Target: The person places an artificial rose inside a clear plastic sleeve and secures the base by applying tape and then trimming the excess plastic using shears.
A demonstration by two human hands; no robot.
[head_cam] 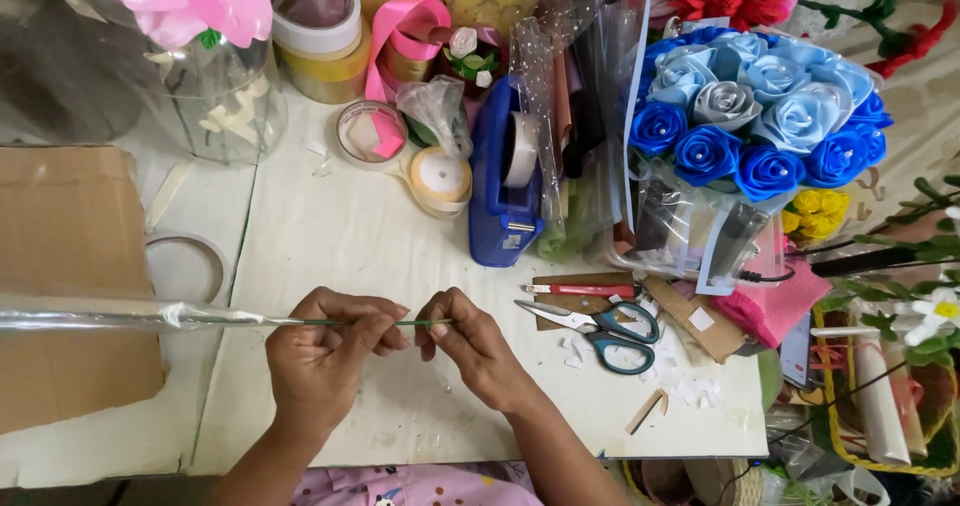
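Observation:
My left hand [325, 361] and my right hand [470, 346] both pinch a thin green stem wire [420, 323] held level over the white table [330, 236]. The wire runs left into a long clear plastic-wrapped stick [110, 318] that reaches the frame's left edge. My right fingertips hold the wire's right end, while my left thumb and fingers close on it a little further left. Right of my right hand lie teal-handled scissors [600, 334] and a red craft knife [580, 290].
A blue tape dispenser [503, 181] stands behind the hands, with several ribbon and tape rolls [440, 178] beside it. A blue and pale ribbon-rose bouquet [760, 116] fills the right back. Brown cardboard [60, 266] lies left, a clear jar [220, 96] back left, paper scraps [680, 366] near the scissors.

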